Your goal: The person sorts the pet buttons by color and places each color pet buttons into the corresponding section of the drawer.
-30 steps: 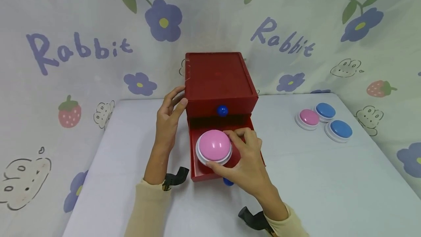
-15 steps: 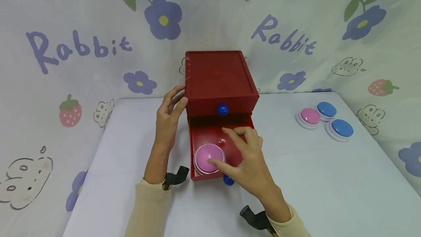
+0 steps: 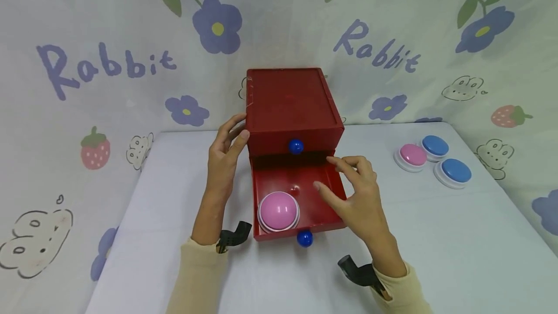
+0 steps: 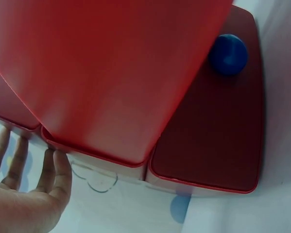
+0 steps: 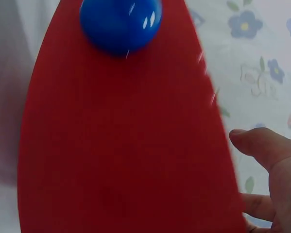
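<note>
A red drawer cabinet stands mid-table with one drawer pulled out under a closed one. In that drawer's front left corner lies a pink-domed push button on a white base. My left hand rests its fingertips against the cabinet's left side; the left wrist view shows the same fingers touching the red side wall. Over the drawer's right edge hovers my right hand, thumb and fingers apart with nothing between them. A blue knob sticks out from the drawer front, and fills the top of the right wrist view.
On the right of the white table sit a pink button and two blue buttons, one behind and one in front. A patterned cloth hangs behind the cabinet.
My right hand has let go of the pink button, which now lies lower in the drawer's front left corner. That hand has moved right, away from it. The left hand stays put.
</note>
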The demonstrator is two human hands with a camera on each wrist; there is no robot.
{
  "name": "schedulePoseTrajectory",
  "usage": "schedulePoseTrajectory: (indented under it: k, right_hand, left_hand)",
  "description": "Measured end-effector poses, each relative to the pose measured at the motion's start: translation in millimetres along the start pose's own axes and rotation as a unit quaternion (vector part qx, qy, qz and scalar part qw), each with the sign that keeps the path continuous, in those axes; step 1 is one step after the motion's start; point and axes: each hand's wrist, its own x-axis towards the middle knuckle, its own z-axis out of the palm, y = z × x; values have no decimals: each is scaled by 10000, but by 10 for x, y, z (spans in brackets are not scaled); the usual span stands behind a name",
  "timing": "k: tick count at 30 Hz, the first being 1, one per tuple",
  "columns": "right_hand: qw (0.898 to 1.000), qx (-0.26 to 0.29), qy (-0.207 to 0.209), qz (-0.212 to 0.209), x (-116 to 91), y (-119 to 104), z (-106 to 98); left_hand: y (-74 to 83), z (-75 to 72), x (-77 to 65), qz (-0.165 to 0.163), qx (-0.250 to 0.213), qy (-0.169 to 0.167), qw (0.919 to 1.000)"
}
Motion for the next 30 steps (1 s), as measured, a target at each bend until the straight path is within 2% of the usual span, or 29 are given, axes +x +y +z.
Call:
schedulePoseTrajectory:
  k: [6, 15, 25, 30]
  right_hand:
    - [9990, -301, 200, 270, 49, 204, -62]
    - [9953, -451, 518, 681, 116, 476, -160]
    - [9876, -795, 756, 1123, 153, 760, -270]
    - [9824, -946, 880, 1346, 192, 869, -338]
  left_hand:
    - [-7, -6, 5, 19, 18, -11, 10000]
    - [-2, 3, 10, 9, -53, -8, 10000]
    - [11, 1, -13, -90, 4, 6, 10000]
    - [8, 2, 8, 4, -54, -8, 10000]
